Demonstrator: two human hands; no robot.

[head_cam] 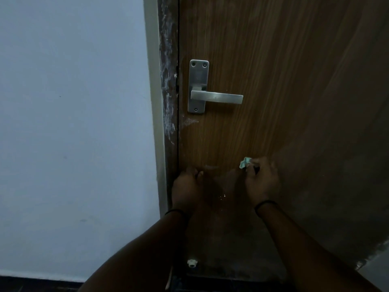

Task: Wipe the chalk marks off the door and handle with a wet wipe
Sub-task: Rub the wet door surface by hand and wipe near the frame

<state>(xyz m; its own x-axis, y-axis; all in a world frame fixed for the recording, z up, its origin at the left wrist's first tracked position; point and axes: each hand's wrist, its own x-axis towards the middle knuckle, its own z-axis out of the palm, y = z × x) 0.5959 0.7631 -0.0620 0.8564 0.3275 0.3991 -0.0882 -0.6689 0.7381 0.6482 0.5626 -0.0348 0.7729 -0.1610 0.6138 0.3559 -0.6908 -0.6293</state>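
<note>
Wiping underway low on the door point(273, 81), well below the handle point(216, 97). Crumpled wet wipe point(245, 162), pale green, pinched between thumb and fingertips of the right hand point(262, 180), sitting against or just off the wood, below and to the right of the handle; contact not certain from this angle. Right grip closed tight round the wipe, fingers curled, only a small tuft showing past them.

Left hand point(186, 185) lower than the handle and a little to its left, by the door's edge next to the frame point(168, 91). Fingers loosely curled, holding nothing visible; touching the wood or only near it, cannot tell.

Faint chalk smear point(190, 121) left just under the handle plate, and a few pale specks point(223, 196) between the two hands. Heavy white scuffing down the frame beside the handle, though whether chalk or worn paint unclear. Handle itself looking mostly clean.

Judged as mid-task: lower panel being worked, smear under the handle not yet cleared. Next move likely calling for lifting the wipe up and left toward that smear, pressing flat and rubbing with a fresh fold turned outward.

Grey-white wall point(73, 123) left of the frame; small white stopper point(192, 263) far beneath the handle, near the floor.
</note>
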